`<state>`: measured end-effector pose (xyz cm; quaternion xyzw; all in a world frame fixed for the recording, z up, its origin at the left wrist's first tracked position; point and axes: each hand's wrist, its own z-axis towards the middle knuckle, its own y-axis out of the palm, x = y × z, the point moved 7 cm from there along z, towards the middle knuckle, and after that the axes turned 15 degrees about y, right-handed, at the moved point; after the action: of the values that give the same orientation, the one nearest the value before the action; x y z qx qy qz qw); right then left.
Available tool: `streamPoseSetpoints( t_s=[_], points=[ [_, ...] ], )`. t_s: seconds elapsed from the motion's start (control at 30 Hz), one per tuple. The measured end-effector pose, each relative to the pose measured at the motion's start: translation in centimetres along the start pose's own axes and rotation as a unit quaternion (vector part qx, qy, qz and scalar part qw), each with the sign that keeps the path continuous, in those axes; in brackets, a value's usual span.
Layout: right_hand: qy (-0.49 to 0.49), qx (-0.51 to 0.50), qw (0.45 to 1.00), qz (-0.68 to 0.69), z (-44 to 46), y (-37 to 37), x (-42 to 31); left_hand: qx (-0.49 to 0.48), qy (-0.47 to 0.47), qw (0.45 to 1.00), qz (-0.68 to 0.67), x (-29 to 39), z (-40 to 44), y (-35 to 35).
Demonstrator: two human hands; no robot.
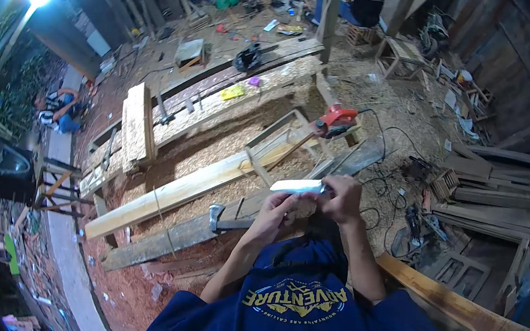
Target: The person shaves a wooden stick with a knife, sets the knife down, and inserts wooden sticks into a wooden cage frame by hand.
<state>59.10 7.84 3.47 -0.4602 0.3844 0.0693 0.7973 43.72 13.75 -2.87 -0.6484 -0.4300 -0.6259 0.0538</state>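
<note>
Near the middle of the view, a shiny whitish, blade-like object [299, 186] lies level between my hands, in front of my chest. My left hand [278, 212] is closed on its lower left side, with fingers pinched along its edge. My right hand [340, 198] is wrapped round its right end. What exactly the object is, I cannot make out. Just beyond it stretches a long pale wooden beam [174, 201]. An axe-like tool with a metal head [214, 217] rests on a grey plank to the left of my left hand.
A red power tool [338, 116] sits on the beam's far end, its cable trailing right. Stacked boards [139, 125] lie left, a hammer [164, 111] beside them. Lumber [503, 218] is piled right. One person [60, 110] sits far left, another [364, 2] at the back.
</note>
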Motion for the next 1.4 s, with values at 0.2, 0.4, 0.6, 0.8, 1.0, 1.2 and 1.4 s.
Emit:
streamPoseSetpoints(
  t_s=[0.2, 0.4, 0.6, 0.8, 1.0, 1.2, 1.4],
  points=[
    [0.057, -0.015, 0.998, 0.023, 4.3, -6.3, 9.4, 0.011, -0.036, 0.992, -0.124, -3.3, 7.9, 8.4],
    [0.173, -0.041, 0.984, 0.024, 8.5, -11.2, 16.3, -0.037, -0.02, 0.993, -0.106, -3.1, 14.5, 14.0],
    [-0.015, -0.017, 1.0, -0.002, 10.8, -12.3, 15.5, -0.013, -0.029, 0.998, -0.052, -2.9, 16.6, 17.2],
    [0.046, 0.01, 0.998, 0.029, 12.3, -14.4, 17.5, -0.045, -0.05, 0.995, -0.08, -3.1, 17.4, 18.4],
    [0.032, -0.038, 0.999, 0.008, 11.7, -13.7, 18.0, -0.04, -0.019, 0.987, -0.154, -5.2, 19.2, 18.8],
    [-0.063, 0.034, 0.997, 0.015, 12.4, -14.3, 17.0, -0.013, -0.061, 0.99, -0.125, -4.0, 19.7, 19.7],
    [-0.001, 0.007, 1.0, -0.013, 13.6, -15.6, 18.0, -0.045, -0.062, 0.979, -0.187, -3.9, 20.0, 19.7]
  ],
)
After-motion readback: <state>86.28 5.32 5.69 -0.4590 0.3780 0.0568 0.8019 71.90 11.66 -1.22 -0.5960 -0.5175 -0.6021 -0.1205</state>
